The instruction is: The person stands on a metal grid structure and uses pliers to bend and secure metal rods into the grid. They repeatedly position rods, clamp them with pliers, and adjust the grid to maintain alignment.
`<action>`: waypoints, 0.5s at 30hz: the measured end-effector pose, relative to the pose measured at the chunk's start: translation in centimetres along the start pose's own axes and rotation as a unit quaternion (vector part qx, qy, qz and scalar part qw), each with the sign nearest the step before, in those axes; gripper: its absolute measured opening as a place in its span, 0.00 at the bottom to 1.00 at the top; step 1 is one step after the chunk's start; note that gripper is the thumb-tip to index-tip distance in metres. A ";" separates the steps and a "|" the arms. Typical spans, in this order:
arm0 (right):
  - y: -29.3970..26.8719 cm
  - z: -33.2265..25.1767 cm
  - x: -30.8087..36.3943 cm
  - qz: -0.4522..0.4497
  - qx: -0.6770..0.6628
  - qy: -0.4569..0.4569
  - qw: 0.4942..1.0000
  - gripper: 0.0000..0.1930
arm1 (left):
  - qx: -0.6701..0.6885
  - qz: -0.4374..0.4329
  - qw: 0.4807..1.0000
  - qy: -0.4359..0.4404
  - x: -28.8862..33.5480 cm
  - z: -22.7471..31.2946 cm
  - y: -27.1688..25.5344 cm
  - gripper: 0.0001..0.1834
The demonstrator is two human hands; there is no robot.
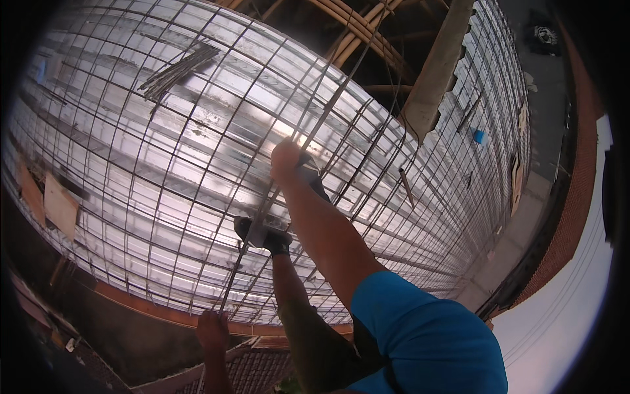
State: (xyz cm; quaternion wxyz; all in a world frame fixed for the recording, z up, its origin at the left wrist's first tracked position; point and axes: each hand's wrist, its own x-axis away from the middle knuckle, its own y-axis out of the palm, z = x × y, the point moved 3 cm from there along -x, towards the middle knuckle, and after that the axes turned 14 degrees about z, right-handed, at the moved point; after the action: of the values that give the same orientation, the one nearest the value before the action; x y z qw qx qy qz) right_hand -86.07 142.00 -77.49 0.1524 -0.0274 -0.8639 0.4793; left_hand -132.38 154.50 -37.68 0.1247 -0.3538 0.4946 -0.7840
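Note:
A long thin steel rebar rod (235, 279) runs slantwise across the mesh, from the lower left up toward the far edge. My left hand (212, 329), low at the left, is closed around its near end. My right hand (285, 159) is closed on the rod farther up, above the mesh; its fingers are partly blurred. Under both hands spreads a steel rebar mesh (172, 195) over shiny corrugated sheeting. One dark shoe (275, 240) stands beside the rod, and the other shoe (313, 176) is partly hidden behind my right forearm.
A bundle of short steel bars (176, 73) lies on the mesh at the far left. Wooden boards (61, 205) sit near the left edge. Beyond the far edge are bamboo poles (354, 23) and a concrete beam (430, 98). A small blue object (480, 136) lies at right.

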 end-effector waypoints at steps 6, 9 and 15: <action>0.6 -2.1 -0.3 -0.054 -0.184 0.209 0.959 0.10 | 0.057 0.005 0.998 -0.012 -3.1 -1.4 7.6 0.20; 2.4 2.4 -1.6 -0.104 -0.218 0.122 0.963 0.15 | 0.068 -0.004 0.998 -0.012 -8.3 0.9 10.7 0.20; 2.8 2.3 0.7 -0.068 -0.357 0.063 0.929 0.13 | 0.083 0.046 0.995 0.010 -16.7 4.6 16.6 0.23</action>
State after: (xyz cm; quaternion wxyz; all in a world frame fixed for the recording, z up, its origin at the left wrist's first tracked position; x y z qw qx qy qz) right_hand -87.65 141.69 -80.80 0.2191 -0.0510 -0.9664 0.1245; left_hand -119.87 152.48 -58.00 0.1847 -0.3114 0.4445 -0.8193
